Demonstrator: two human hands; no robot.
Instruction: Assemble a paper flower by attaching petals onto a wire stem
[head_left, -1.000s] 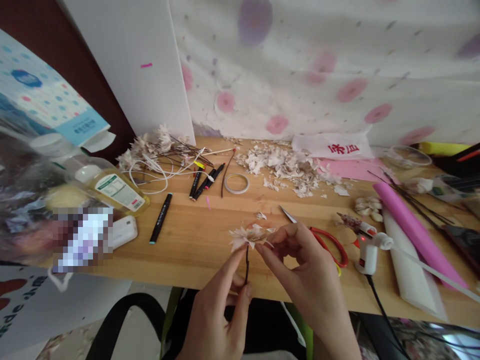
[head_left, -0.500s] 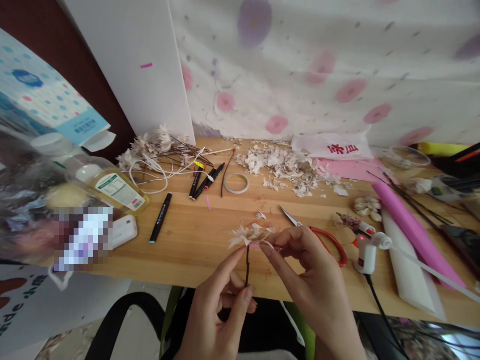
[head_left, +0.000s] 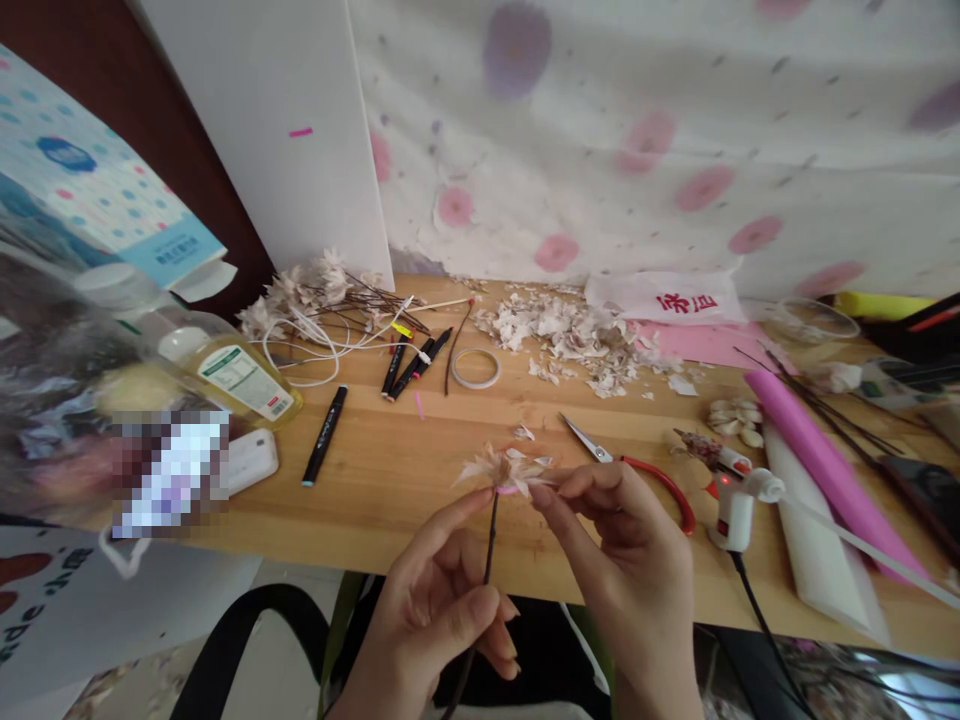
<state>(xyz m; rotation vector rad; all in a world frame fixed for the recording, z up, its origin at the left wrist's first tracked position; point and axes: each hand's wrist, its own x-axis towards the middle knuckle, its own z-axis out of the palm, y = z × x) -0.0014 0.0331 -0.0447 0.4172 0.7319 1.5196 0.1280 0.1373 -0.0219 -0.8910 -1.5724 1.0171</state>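
Observation:
A dark thin stem (head_left: 491, 535) carries a pale, pointed-petalled flower (head_left: 499, 468) at its top. My left hand (head_left: 442, 600) grips the stem between thumb and fingers, its index fingertip just under the flower. With thumb and index finger pinched, my right hand (head_left: 626, 560) touches the flower's right side; the small piece between those fingertips is too hidden to name. A bit of pink (head_left: 510, 490) shows beneath the petals. Red-handled scissors (head_left: 652, 475) lie behind my right hand, and loose petals (head_left: 529, 457) rest just behind the flower.
Right: a white glue gun (head_left: 739, 500), pink roll (head_left: 817, 450) and white roll (head_left: 810, 540). Back: petal scraps (head_left: 562, 330), a tape roll (head_left: 475, 369). Left: black markers (head_left: 325, 435), a white cable (head_left: 322, 350), finished flowers (head_left: 300, 290), a yellow-liquid bottle (head_left: 240, 375).
The stem now slants, with more of its lower end showing below my left hand. My left fingers have shifted on it. The white strip near my right fingertips no longer shows.

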